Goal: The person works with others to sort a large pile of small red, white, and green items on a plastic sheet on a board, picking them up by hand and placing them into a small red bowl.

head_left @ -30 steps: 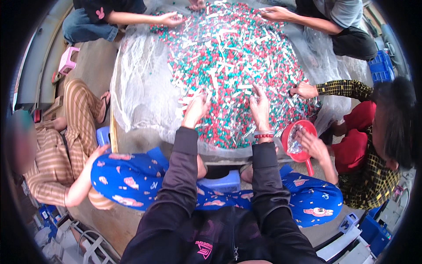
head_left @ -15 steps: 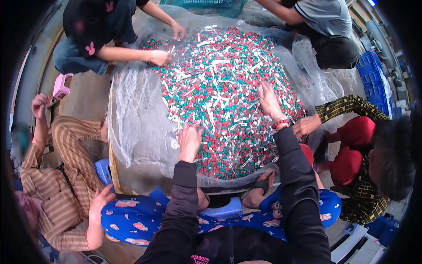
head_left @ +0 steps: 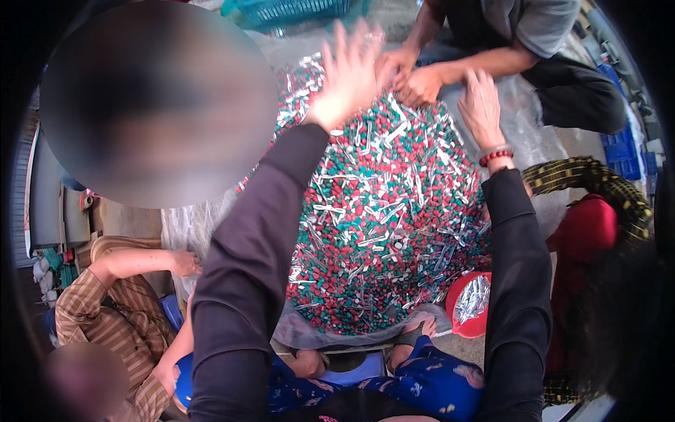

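A broad pile of small red, green and white pieces point(head_left: 365, 243), mixed with pale, shiny narrow strips, fills the space in front of me. Over its far part my left hand point(head_left: 348, 77) is stretched out, fingers spread and smeared by motion, with nothing visible in it. My right hand point(head_left: 481, 109) reaches over the pale mesh sheet point(head_left: 517, 105) by the pile's far right edge; its fingers are extended and hold nothing I can see. Red beads circle that wrist. Just beyond my left hand, a co-worker's two hands point(head_left: 415, 81) are at the pile's far edge.
A red bowl point(head_left: 453, 302) with shiny strips in it stands at the near right, beside my right forearm. People sit at the left, right and far side; a large blurred patch covers the upper left. A teal basket point(head_left: 292, 10) stands at the back, blue crates point(head_left: 622, 144) at the right.
Both my hands have moved farther away, the left across the pile, the right toward the far right edge. The far co-worker's hands have come to the pile. The red bowl shows more fully.
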Demonstrator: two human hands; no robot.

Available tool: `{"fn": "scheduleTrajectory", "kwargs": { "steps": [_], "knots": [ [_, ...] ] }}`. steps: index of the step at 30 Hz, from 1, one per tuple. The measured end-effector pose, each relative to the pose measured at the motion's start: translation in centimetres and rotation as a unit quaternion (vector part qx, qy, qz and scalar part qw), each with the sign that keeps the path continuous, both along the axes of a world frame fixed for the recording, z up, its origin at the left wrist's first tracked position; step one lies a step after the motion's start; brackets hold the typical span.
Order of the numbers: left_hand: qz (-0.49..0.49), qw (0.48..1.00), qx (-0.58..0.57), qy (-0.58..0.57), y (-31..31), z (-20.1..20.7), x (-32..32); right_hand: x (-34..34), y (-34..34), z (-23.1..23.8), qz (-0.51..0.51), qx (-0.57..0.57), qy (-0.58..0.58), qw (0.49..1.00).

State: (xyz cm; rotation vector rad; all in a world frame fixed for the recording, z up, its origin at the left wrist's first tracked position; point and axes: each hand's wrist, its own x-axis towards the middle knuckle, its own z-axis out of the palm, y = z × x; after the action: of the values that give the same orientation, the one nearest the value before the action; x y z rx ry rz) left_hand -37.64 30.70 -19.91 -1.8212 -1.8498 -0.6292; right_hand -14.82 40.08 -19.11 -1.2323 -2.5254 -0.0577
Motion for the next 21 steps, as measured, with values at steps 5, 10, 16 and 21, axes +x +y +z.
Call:
{"fn": "scheduleTrajectory", "kwargs": {
  "steps": [5,10,16,21],
  "knots": [
    [0.057,0.988,0.082,-0.121,5.5,3.2,0.7,-2.3,2.1,-4.0,0.119,-0.034,0.337,0.933],
    [0.099,0.990,-0.015,-0.100,5.7,-4.5,4.6,-1.4,0.8,-4.4,-0.054,-0.015,0.454,0.889],
    [-0.048,0.958,-0.135,-0.250,3.3,-8.8,19.7,5.8,6.0,-8.0,-0.072,-0.113,0.618,0.775],
    [-0.227,0.703,-0.605,-0.298,-4.1,-2.9,13.4,7.1,4.3,-7.4,-0.065,-0.164,0.645,0.744]
  ]
}}
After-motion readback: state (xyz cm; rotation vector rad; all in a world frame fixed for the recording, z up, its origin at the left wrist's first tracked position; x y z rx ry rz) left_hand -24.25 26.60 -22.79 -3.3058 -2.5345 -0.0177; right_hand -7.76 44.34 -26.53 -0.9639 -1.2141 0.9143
